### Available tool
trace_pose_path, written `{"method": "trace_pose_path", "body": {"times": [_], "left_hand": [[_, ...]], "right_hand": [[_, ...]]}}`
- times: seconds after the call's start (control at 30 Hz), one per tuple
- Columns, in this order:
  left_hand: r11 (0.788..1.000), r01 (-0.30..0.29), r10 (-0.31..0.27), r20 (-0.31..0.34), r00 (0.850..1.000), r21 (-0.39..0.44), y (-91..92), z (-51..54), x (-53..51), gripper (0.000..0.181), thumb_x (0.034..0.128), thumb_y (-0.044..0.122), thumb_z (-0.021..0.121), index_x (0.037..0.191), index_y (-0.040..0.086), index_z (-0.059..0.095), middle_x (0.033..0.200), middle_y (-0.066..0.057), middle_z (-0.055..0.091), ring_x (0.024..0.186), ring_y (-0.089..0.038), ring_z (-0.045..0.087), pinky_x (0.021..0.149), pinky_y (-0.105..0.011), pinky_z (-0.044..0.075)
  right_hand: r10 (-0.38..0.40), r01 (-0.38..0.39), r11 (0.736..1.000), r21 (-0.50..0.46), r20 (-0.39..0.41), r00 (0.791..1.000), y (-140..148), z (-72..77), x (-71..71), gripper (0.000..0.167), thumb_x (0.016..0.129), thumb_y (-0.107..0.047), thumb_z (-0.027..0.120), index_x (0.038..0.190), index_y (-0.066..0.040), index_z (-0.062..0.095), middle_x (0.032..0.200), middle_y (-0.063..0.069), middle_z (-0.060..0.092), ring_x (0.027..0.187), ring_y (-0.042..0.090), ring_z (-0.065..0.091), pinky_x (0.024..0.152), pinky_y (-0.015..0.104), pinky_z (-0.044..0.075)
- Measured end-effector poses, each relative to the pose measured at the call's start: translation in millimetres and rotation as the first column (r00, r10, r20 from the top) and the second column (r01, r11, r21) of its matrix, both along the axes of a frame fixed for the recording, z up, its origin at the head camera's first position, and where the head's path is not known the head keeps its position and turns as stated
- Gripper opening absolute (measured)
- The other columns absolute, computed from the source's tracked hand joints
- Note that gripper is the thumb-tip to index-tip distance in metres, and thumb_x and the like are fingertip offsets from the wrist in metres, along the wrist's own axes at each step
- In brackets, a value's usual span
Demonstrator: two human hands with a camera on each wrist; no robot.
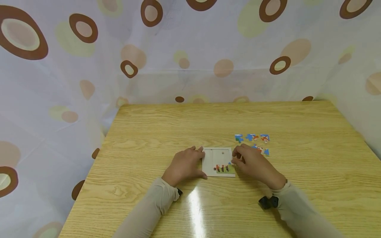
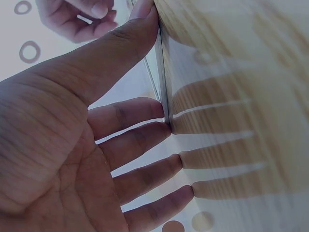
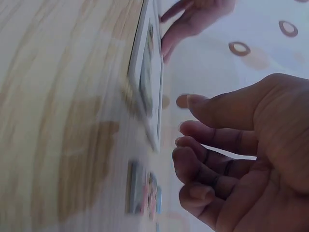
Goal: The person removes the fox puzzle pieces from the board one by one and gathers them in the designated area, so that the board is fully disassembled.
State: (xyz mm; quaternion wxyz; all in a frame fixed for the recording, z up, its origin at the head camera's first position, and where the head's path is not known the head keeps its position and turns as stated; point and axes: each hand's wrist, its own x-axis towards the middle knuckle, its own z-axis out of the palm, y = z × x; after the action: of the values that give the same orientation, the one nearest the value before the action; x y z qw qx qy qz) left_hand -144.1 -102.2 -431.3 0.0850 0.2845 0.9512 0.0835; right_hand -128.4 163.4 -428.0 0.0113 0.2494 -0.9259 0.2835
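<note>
A white puzzle tray [image 1: 209, 165] lies flat on the table, with puzzle pieces [image 1: 225, 169] in green and red along its lower right part. At the tray's left side, my left hand [image 1: 185, 165] rests with fairly straight fingers. Its thumb touches the near left corner, and its fingertips meet the tray edge and tabletop in the left wrist view. My right hand [image 1: 253, 163] hovers by the tray's right edge. In the right wrist view its fingers [image 3: 217, 137] are loosely bent, apart from the thumb, with nothing between them.
Several loose puzzle pieces [image 1: 265, 138] in blue, orange and green lie beyond and beside the right hand, which partly covers some. The wooden table [image 1: 143, 132] meets a patterned curtain [image 1: 208, 49] at the back and sides.
</note>
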Motion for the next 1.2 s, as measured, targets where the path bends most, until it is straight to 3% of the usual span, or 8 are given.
{"method": "trace_pose_path", "body": {"times": [0.17, 0.33, 0.43, 0.63, 0.87, 1.2], "left_hand": [[1.000, 0.002, -0.002, -0.032, 0.999, 0.004, 0.7, 0.5, 0.4, 0.071, 0.0701, 0.057, 0.091, 0.125, 0.016, 0.072, 0.151, -0.005, 0.054, 0.137, -0.031, 0.055, 0.090, -0.045, 0.058], [1.000, 0.003, -0.003, -0.032, 0.999, 0.004, 1.2, -0.5, 0.0, 0.073, 0.0713, 0.058, 0.090, 0.129, 0.017, 0.070, 0.152, -0.005, 0.053, 0.138, -0.031, 0.054, 0.090, -0.045, 0.058], [1.000, 0.002, -0.002, -0.021, 1.000, 0.002, 1.7, -1.0, 0.2, 0.076, 0.0724, 0.058, 0.089, 0.133, 0.017, 0.069, 0.153, -0.005, 0.051, 0.139, -0.031, 0.052, 0.093, -0.045, 0.057], [1.000, -0.001, 0.001, -0.021, 1.000, 0.007, 1.3, -0.5, 0.8, 0.074, 0.0722, 0.057, 0.089, 0.131, 0.017, 0.070, 0.153, -0.005, 0.051, 0.139, -0.031, 0.052, 0.091, -0.045, 0.058], [1.000, 0.002, -0.002, -0.016, 1.000, 0.021, 0.7, 1.7, 1.6, 0.071, 0.0723, 0.055, 0.090, 0.129, 0.016, 0.070, 0.152, -0.005, 0.053, 0.138, -0.031, 0.053, 0.091, -0.046, 0.058], [1.000, -0.004, 0.004, -0.023, 1.000, 0.011, 0.4, 1.3, 2.2, 0.073, 0.0725, 0.057, 0.089, 0.130, 0.017, 0.070, 0.152, -0.005, 0.052, 0.139, -0.031, 0.052, 0.091, -0.045, 0.058]], "right_hand": [[0.101, -0.100, 0.994, -0.045, 0.034, 0.994, -22.9, 1.6, -1.7, 0.009, 0.094, -0.005, 0.074, 0.100, -0.002, 0.067, 0.088, 0.000, 0.058, 0.071, 0.011, 0.051, 0.061, 0.028, 0.046], [0.169, -0.164, 0.985, -0.053, 0.099, 0.981, -40.8, -2.3, -3.7, 0.015, 0.094, -0.006, 0.075, 0.105, 0.001, 0.067, 0.081, -0.002, 0.056, 0.066, 0.007, 0.047, 0.061, 0.027, 0.043], [0.158, -0.153, 0.987, -0.040, 0.148, 0.976, -45.7, -7.2, -4.0, 0.018, 0.093, -0.006, 0.075, 0.106, 0.003, 0.066, 0.076, -0.004, 0.054, 0.066, 0.007, 0.045, 0.062, 0.027, 0.042], [0.133, -0.130, 0.991, -0.029, 0.167, 0.977, -47.2, -12.4, -3.3, 0.012, 0.092, -0.005, 0.075, 0.097, -0.001, 0.065, 0.073, -0.005, 0.052, 0.065, 0.008, 0.046, 0.061, 0.027, 0.042], [0.124, -0.124, 0.992, -0.015, 0.158, 0.980, -47.6, -12.0, -0.2, 0.017, 0.090, -0.002, 0.076, 0.085, -0.007, 0.061, 0.080, -0.002, 0.054, 0.070, 0.010, 0.049, 0.063, 0.027, 0.044], [0.093, -0.094, 0.996, -0.002, 0.184, 0.978, -49.2, -10.9, 3.0, 0.019, 0.091, -0.003, 0.077, 0.090, -0.008, 0.058, 0.091, 0.004, 0.048, 0.076, 0.011, 0.051, 0.067, 0.028, 0.046]]}}
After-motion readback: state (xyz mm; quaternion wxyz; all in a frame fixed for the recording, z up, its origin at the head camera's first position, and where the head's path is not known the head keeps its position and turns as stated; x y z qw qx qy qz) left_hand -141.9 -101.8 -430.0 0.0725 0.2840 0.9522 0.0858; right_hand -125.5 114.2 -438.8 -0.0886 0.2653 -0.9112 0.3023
